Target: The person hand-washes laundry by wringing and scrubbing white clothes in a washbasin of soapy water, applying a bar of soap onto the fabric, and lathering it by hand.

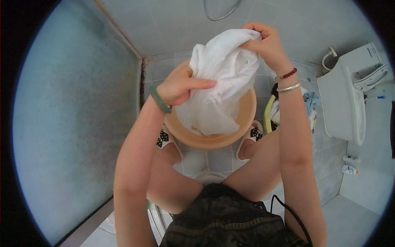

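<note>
A wet, white piece of clothing (pixel 224 78) is stretched between my hands above an orange-tan plastic basin (pixel 205 143); its bunched folds hide the exact kind. My left hand (pixel 181 85) grips its left side, the thumb lying across the fabric and the other fingers tucked behind. Higher and farther right, my right hand (pixel 265 45) pinches the upper edge between thumb and fingers. The lower part of the fabric hangs down into the basin, where whitish water or submerged cloth shows; I cannot tell which.
Beside the basin on the right, a yellow-green tub (pixel 268 113) holds crumpled laundry (pixel 311 101). A white washbasin (pixel 343 99) stands farther right, with bottles (pixel 349 169) near the wall. Frosted glass (pixel 78 115) rises at left. My slippered feet flank the basin. A shower hose (pixel 222 17) hangs at the back.
</note>
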Demonstrator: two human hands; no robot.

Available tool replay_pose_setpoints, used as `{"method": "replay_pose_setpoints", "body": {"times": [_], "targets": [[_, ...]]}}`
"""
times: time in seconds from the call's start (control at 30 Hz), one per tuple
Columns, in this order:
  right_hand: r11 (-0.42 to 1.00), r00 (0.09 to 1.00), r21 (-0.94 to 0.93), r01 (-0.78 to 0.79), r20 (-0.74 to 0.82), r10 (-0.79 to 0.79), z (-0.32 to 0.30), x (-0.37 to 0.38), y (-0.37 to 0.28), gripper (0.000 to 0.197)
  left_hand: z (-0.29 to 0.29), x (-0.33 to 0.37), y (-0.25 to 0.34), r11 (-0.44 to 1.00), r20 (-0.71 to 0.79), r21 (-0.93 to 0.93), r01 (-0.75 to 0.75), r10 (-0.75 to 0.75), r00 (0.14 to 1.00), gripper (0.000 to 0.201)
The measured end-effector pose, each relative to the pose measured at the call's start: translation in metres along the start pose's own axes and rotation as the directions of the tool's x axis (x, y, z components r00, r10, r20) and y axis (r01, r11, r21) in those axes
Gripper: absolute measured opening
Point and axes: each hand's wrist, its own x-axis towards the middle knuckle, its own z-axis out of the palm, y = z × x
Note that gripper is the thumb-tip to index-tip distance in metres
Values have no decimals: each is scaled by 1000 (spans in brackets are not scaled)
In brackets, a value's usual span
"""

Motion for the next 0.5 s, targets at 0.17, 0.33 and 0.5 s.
{"method": "replay_pose_setpoints", "body": {"times": [0.17, 0.33, 0.5], "targets": [[998, 997, 2, 70, 15, -70, 0, 2, 3, 26, 6, 1, 6, 997, -20, -75, -4, 2, 1000, 56], [998, 999, 56, -20, 28, 18, 10, -4, 9, 27, 13, 2, 3, 981, -101, -115, -159, 148, 984, 53], [770, 943, 545, -332, 165, 290, 23, -10, 7, 23, 11, 11, 5, 974, -205, -114, -197, 171, 964, 48]]}}
